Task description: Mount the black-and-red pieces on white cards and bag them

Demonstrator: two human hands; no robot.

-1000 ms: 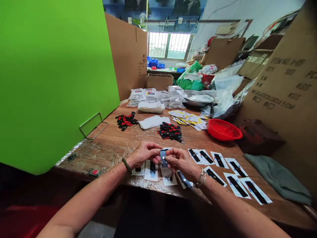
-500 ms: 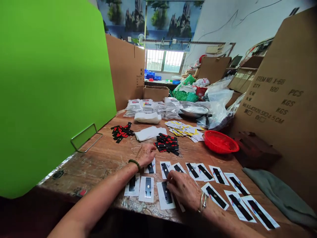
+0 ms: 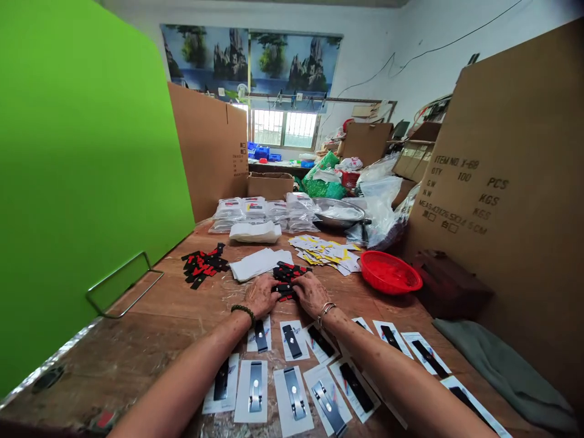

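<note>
Strips: flat, narrow, blk w/ red areas & small pale round studs, in loose overlapping pile, ctr. of table. L hand & R hand: fingers bent, tips at pile's near end, 1 hand per side; firm grip vs. touch can't be told. 2nd pile at L; paper btwn. Nearer: white cards w/ blk or shiny gray pcs.

The paper stack lies between two strip piles (the basket sits farther right).
</note>
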